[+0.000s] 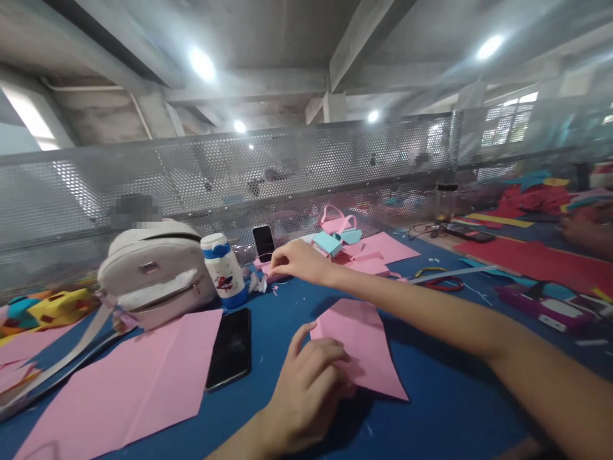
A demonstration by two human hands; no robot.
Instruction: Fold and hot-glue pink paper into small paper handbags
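My left hand (309, 386) is closed on the left side of a folded piece of pink paper (371, 348), its fingers curled over the edge. The paper is tilted up a little from the blue table. Stretched far across to the left, my right hand (304, 260) has its thumb and fingers bent together near small white scraps (258, 281) beside a white and blue bottle (224, 271). Whatever those fingertips hold, if anything, is too small to make out. Behind this hand a small phone (263, 243) leans upright.
A white backpack (158, 275) stands left, with a large pink sheet (138, 377) before it. A black phone (230, 350) lies beside the sheet. Red-handled scissors (443, 284) and a purple tool (546, 306) lie right. A perforated metal screen (297, 166) edges the table's back.
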